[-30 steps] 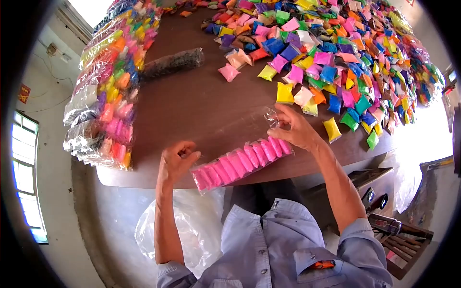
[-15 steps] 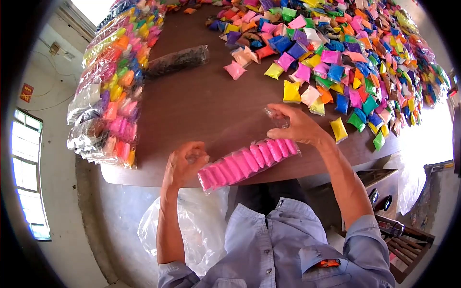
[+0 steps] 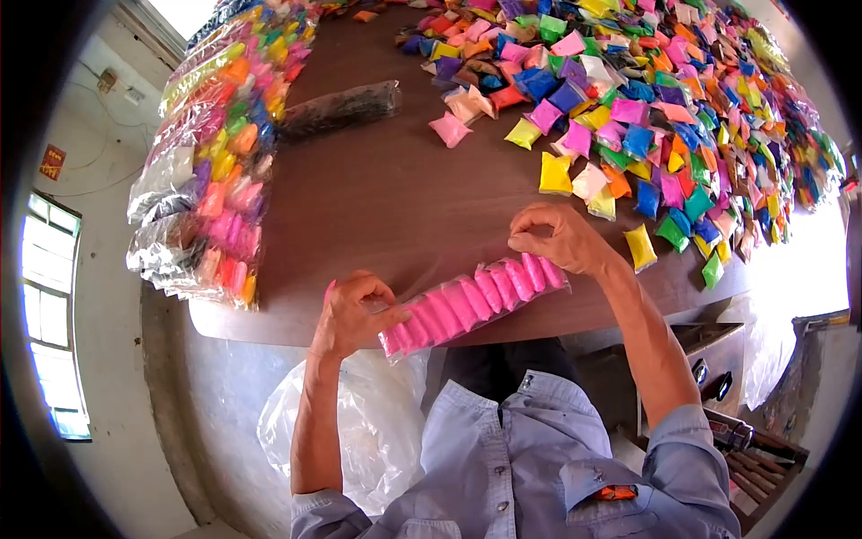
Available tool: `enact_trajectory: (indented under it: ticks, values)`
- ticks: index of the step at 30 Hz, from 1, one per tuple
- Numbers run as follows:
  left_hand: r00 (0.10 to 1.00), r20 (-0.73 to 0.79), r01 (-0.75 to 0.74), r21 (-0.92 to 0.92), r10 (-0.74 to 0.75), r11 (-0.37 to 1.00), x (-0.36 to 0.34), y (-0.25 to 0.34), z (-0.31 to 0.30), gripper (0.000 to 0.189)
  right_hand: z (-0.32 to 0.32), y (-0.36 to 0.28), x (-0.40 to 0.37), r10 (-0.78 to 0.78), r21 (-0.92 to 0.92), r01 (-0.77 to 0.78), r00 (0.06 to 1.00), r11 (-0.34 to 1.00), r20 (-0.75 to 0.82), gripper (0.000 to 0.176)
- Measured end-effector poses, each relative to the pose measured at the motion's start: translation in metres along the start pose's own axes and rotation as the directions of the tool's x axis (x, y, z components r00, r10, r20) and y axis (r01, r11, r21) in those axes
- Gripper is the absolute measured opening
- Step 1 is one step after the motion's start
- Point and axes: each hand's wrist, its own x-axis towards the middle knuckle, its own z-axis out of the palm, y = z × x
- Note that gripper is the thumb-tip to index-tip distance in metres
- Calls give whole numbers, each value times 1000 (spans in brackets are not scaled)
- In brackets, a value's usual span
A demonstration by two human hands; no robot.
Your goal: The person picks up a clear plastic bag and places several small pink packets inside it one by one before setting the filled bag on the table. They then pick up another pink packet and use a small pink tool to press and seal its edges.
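A clear plastic bag (image 3: pixel 462 304) packed with a row of pink packets lies slantwise near the table's front edge. My left hand (image 3: pixel 357 313) is at its left end, fingers curled and thumb against the film. Just above its right end, my right hand (image 3: pixel 567 239) pinches thumb and forefinger together, apparently on the thin upper edge of the bag. The film between my hands is so transparent that its outline is faint. A small bit of pink shows beside my left hand; I cannot make out what it is.
Loose coloured packets (image 3: pixel 620 117) heap across the right and back of the brown table (image 3: pixel 377 198). Filled clear bags (image 3: pixel 211 198) stack along its left side, with a bag of black packets (image 3: pixel 341 110) beside them. Below are a plastic sack (image 3: pixel 359 431) and an open drawer (image 3: pixel 709 359).
My left hand has moved right onto the bag's left end. My right thumb and forefinger have closed together. The bag sits slightly further right in view, as does the whole table.
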Motion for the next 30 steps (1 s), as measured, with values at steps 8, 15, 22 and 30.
enact_trajectory:
  ticks: [8,15,22,30]
  values:
    - [990,-113,-78,41,82,996,-12,4,13,18,24,0,-26,-252,-260,168,910,951,-330,14]
    - [868,-204,-314,478,452,820,-20,9,30,15,34,12,-28,-438,-399,271,794,876,-422,18]
    - [833,-194,-330,578,518,747,-29,2,40,18,34,9,-36,-483,-414,316,775,854,-407,18]
    - [807,-153,-365,630,570,686,-33,4,43,24,32,19,-46,-537,-402,384,741,831,-404,18]
